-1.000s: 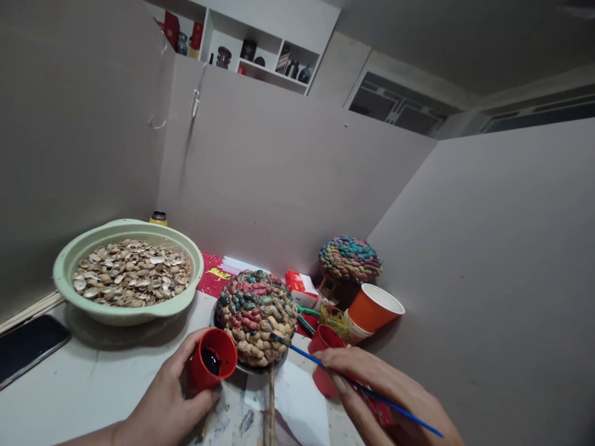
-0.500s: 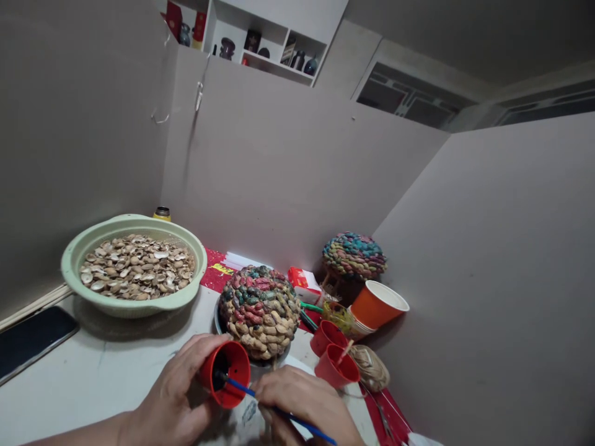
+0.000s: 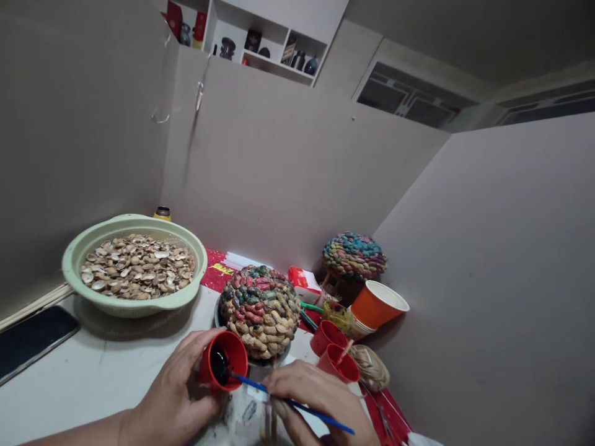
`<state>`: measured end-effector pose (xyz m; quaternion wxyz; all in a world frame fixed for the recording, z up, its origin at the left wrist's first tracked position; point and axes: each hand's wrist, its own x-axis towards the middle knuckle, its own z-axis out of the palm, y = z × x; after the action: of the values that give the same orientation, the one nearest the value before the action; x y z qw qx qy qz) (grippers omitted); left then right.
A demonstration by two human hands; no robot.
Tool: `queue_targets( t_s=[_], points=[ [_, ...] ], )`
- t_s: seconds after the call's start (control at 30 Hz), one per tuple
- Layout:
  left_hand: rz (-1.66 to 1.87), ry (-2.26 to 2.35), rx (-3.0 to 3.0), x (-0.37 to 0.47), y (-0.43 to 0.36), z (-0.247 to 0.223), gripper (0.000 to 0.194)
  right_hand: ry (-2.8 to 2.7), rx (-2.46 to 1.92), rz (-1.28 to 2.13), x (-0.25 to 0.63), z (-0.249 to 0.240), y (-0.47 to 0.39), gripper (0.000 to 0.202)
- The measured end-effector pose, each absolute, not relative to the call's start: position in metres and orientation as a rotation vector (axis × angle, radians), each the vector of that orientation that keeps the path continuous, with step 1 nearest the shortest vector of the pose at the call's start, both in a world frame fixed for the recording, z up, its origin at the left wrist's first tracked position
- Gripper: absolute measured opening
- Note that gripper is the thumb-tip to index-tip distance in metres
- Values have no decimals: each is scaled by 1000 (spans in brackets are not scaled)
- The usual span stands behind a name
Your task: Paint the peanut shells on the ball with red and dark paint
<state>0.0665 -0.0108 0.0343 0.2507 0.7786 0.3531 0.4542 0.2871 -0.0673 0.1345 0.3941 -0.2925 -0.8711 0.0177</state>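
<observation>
My left hand (image 3: 183,390) is wrapped round a red plastic cup (image 3: 236,359), tilted toward me, with dark liquid (image 3: 218,364) inside. My right hand (image 3: 320,396) pinches a blue-handled paintbrush (image 3: 297,406), whose tip lies at the cup's inner edge. Just beyond the cup sits a dome covered in peanut shells (image 3: 260,313). Its upper left part is coloured red, green and dark blue, while the lower right shells are plain tan. A dish lies under the dome, mostly hidden.
A pale green basin (image 3: 134,306) full of peanut shells stands at left, beside a phone (image 3: 35,341). At right are red cups (image 3: 339,365), an orange paper cup (image 3: 376,305), a twine ball (image 3: 369,368) and a second shell-covered dome (image 3: 354,255). Grey walls (image 3: 279,155) close in behind.
The paintbrush has drawn back right from deep inside the cup to its edge, together with my right hand. The cup has tipped slightly, showing more of the dark liquid.
</observation>
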Motion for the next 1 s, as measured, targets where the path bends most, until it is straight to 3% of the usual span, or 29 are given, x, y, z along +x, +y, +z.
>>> queue_targets(
  t_s=[0.1, 0.33, 1.0],
  points=[
    [1166, 1029, 1991, 67, -11, 35, 59, -2145, -833, 63, 293, 142, -72, 36],
    [1171, 1109, 1769, 68, -8, 32, 61, -1988, -982, -119, 317, 150, -78, 25],
    [1187, 1091, 1736, 68, -5, 32, 61, -1958, -1080, -328, 332, 156, -75, 17]
  ],
)
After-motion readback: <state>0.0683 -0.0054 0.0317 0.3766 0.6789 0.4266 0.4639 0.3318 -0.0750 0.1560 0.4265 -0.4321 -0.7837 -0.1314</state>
